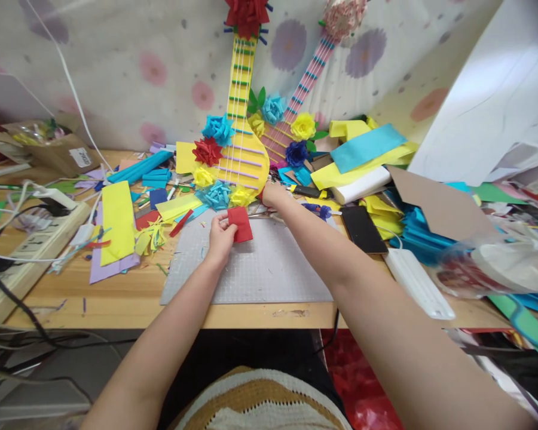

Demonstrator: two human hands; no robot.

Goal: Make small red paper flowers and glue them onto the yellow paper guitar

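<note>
Head view: left hand (219,236) pinches a flat red paper square (241,224) over the grey mat (273,269), centre frame. Right hand (272,194) rests beside the flower-covered yellow paper guitar (244,149), grip unclear. The square looks unshaped as yet.

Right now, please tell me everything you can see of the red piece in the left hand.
The red piece is a small, roughly rectangular sheet, plain and matte, like paper or thin foam. It looks flat and slightly tilted. The left hand pinches its left edge, holding it over the far part of the grey mat. Nothing else seems to touch it.
</note>
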